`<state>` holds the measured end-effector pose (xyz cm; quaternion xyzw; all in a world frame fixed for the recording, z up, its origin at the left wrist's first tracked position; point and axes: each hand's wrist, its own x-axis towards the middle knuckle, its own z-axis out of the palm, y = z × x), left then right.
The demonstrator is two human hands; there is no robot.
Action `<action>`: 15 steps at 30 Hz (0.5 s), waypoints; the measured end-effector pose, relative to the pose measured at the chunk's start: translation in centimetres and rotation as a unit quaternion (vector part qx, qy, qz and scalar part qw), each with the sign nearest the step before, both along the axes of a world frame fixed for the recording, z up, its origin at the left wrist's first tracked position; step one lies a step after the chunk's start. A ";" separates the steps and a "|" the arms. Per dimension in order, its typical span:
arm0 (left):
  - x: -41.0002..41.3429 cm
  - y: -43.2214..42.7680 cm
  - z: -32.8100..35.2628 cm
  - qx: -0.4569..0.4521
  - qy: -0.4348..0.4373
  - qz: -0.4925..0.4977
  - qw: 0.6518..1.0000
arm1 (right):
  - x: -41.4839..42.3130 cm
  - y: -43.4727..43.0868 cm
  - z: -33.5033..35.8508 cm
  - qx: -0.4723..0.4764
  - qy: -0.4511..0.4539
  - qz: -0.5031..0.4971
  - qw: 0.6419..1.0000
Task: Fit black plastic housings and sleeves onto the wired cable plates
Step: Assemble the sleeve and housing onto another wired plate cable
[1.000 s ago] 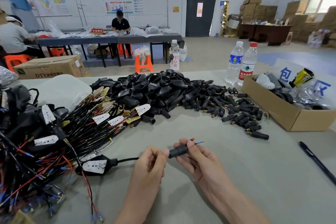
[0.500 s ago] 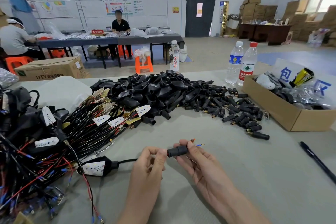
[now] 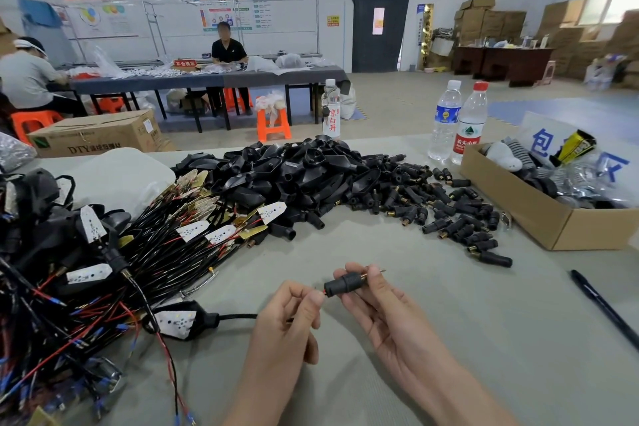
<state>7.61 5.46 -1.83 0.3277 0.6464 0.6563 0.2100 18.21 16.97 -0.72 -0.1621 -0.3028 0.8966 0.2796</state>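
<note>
My right hand [image 3: 377,308] pinches a short black sleeve [image 3: 344,282] threaded on a cable, with wire tips sticking out past its right end. My left hand [image 3: 294,315] pinches the black cable [image 3: 238,316] just left of the sleeve. That cable runs left to a white plate seated in a black housing [image 3: 179,322] lying on the table. A big heap of loose black housings [image 3: 294,169] and a scatter of loose sleeves [image 3: 460,221] lie beyond my hands. Wired plates [image 3: 193,230] in a tangle of cables fill the left side.
An open cardboard box [image 3: 539,218] of oddments stands at the right, with two water bottles [image 3: 458,121] behind it. A black pen [image 3: 605,308] lies at the right edge. A white bag [image 3: 121,176] sits behind the wire tangle. Other people work at a far table.
The sleeve has slid toward the wire tips, so less bare wire shows beyond it. Both hands have stayed in nearly the same place.
</note>
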 end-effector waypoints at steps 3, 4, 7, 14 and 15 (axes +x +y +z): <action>-0.1 0.1 -0.5 -0.013 0.002 0.020 1.000 | -0.1 -0.3 -0.1 0.043 -0.018 -0.021 0.999; -0.2 0.2 -0.6 -0.018 0.004 0.025 1.000 | -0.2 -0.3 -0.1 0.064 -0.029 -0.028 0.997; -0.3 0.2 -0.9 -0.034 0.016 0.034 0.999 | -0.3 -0.4 -0.2 0.126 -0.069 -0.049 0.988; 0.2 0.1 -0.4 -0.023 0.044 0.005 0.999 | -0.1 0.2 -0.4 0.172 -0.108 -0.128 0.971; 0.2 0.2 -0.5 -0.027 0.053 0.008 0.998 | 0.0 0.3 -0.4 0.164 -0.106 -0.130 0.972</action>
